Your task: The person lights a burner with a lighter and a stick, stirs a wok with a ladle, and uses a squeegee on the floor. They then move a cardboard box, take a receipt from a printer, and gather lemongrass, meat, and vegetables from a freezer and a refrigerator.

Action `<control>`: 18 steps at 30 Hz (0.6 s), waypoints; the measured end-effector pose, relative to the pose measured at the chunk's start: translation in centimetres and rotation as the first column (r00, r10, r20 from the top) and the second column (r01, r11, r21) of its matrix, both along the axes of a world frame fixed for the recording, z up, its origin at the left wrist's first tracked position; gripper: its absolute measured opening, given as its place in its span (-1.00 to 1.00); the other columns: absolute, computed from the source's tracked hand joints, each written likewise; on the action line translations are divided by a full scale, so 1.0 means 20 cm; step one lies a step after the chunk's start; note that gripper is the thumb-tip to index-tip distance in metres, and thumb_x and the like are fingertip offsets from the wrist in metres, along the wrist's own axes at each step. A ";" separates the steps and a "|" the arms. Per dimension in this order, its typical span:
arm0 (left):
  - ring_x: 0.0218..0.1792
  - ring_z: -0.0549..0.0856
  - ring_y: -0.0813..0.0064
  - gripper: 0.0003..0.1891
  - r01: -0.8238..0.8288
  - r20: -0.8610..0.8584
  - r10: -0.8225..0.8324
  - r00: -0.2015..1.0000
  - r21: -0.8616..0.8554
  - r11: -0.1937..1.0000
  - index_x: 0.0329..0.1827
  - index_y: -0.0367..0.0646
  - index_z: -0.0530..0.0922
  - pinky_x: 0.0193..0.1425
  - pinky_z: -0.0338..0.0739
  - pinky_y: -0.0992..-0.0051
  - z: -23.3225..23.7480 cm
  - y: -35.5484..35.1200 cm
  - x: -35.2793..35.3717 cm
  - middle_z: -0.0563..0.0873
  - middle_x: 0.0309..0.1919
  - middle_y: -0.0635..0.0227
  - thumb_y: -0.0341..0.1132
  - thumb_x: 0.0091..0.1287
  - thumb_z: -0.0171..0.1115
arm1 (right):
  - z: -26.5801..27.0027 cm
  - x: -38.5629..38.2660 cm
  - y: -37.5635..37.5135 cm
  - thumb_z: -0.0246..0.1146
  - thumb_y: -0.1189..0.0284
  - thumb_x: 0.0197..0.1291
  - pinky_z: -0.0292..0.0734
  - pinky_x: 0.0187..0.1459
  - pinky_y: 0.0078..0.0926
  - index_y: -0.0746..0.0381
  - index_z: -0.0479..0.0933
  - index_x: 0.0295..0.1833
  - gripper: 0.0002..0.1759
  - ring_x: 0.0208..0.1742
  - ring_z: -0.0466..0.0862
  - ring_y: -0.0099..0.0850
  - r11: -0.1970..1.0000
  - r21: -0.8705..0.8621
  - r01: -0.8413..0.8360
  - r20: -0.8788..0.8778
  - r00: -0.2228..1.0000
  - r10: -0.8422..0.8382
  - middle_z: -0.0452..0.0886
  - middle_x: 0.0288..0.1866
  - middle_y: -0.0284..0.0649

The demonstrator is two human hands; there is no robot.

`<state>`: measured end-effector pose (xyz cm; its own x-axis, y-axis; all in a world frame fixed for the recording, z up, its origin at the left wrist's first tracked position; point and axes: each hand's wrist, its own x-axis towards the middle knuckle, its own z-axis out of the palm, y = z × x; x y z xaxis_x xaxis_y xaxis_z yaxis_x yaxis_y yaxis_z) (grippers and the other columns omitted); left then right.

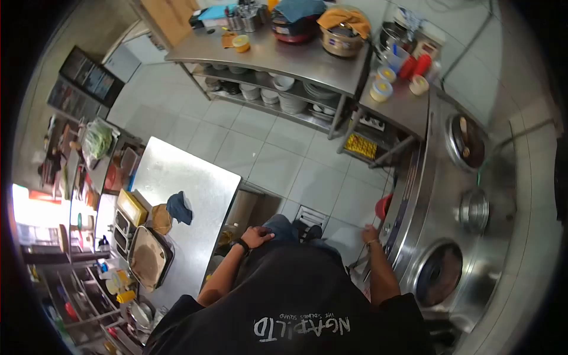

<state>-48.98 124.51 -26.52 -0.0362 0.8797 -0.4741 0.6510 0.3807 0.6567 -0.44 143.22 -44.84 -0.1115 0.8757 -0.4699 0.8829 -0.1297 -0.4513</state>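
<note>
The left hand (258, 237) appears relaxed, apart from the right hand (371, 234), whose grip is indeterminable. Nearby red bowl (383, 207): likely light, stiff; grasp rim.

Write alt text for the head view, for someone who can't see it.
A person's left hand is at their trousers and their right hand is low beside a steel stove in a tiled kitchen. A steel table at left bears a blue cloth item; ahead, a counter holds two cloth-topped pots.
</note>
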 end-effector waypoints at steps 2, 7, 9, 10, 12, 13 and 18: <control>-0.10 0.66 0.09 -0.41 0.044 -0.026 -0.046 0.999 -0.070 0.997 -0.07 -0.17 0.64 0.04 0.51 0.25 0.02 0.14 -0.03 0.70 -0.21 0.04 0.23 0.23 0.10 | -0.01 -0.06 0.44 0.13 0.47 0.12 0.56 -0.25 -0.46 0.19 0.40 0.18 -0.55 -0.29 0.67 -0.27 0.986 0.111 -0.123 0.007 0.992 0.123 0.66 -0.27 -0.17; -0.17 0.67 0.05 -0.49 0.145 -0.028 -0.155 0.988 -0.221 0.964 -0.15 -0.14 0.67 -0.03 0.53 0.22 0.13 0.53 -0.16 0.70 -0.29 0.03 0.17 0.23 0.13 | 0.07 -0.39 1.17 0.15 0.57 0.17 0.51 -0.52 -0.46 0.11 0.36 0.18 -0.57 -0.46 0.60 -0.44 0.809 -0.480 0.338 -0.663 0.464 -0.587 0.58 -0.39 -0.34; -0.22 0.67 0.04 -0.53 0.077 0.005 -0.077 0.997 -0.066 0.995 -0.20 -0.13 0.68 -0.06 0.53 0.21 0.18 0.68 -0.24 0.71 -0.33 0.04 0.14 0.22 0.15 | 0.04 -0.54 1.27 0.10 0.40 0.27 0.45 -0.63 -0.44 0.08 0.40 0.11 -0.71 -0.57 0.55 -0.43 0.758 -0.575 0.309 -0.640 0.407 -0.652 0.57 -0.42 -0.30; -0.23 0.68 0.06 -0.54 0.049 -0.010 -0.051 0.999 -0.098 0.994 -0.21 -0.14 0.68 -0.10 0.54 0.23 0.26 0.77 -0.29 0.71 -0.34 0.07 0.11 0.22 0.15 | 0.04 -0.63 1.30 0.06 0.32 0.30 0.44 -0.64 -0.45 0.07 0.43 0.07 -0.75 -0.60 0.54 -0.43 0.733 -0.616 0.289 -0.587 0.452 -0.672 0.56 -0.43 -0.29; -0.29 0.67 0.06 -0.56 -0.047 0.036 0.046 0.998 0.024 0.999 -0.22 -0.16 0.68 -0.15 0.54 0.23 0.25 0.91 -0.44 0.70 -0.38 0.06 0.07 0.22 0.17 | -0.11 -0.71 1.29 0.00 0.16 0.28 0.46 -0.56 -0.35 0.13 0.52 -0.15 -0.69 -0.47 0.59 -0.29 0.801 -0.567 0.189 -0.548 0.640 -0.539 0.60 -0.36 -0.20; -0.34 0.67 0.06 -0.58 -0.117 0.079 0.108 0.991 0.123 0.986 -0.22 -0.19 0.67 -0.20 0.54 0.23 0.25 0.95 -0.50 0.69 -0.43 0.05 0.04 0.22 0.18 | -0.06 -0.78 1.25 0.01 0.16 0.27 0.46 -0.53 -0.35 0.14 0.52 -0.16 -0.69 -0.46 0.60 -0.30 0.838 -0.530 0.127 -0.436 0.807 -0.399 0.60 -0.36 -0.19; -0.26 0.68 0.14 -0.69 -0.279 0.082 0.268 0.960 0.208 0.937 -0.09 -0.13 0.63 -0.15 0.54 0.29 0.22 1.17 -0.81 0.70 -0.35 0.11 -0.15 0.18 0.24 | 0.09 -1.09 1.44 0.09 0.15 0.23 0.47 -0.37 -0.39 0.21 0.56 -0.19 -0.66 -0.39 0.60 -0.34 0.832 -0.516 -0.204 -0.168 0.976 0.135 0.61 -0.35 -0.14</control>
<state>-65.27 147.95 -22.09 -0.2707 0.9203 -0.2823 0.5048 0.3854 0.7724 -22.33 172.09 -43.13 -0.3206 0.4606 -0.8277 0.8569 -0.2315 -0.4606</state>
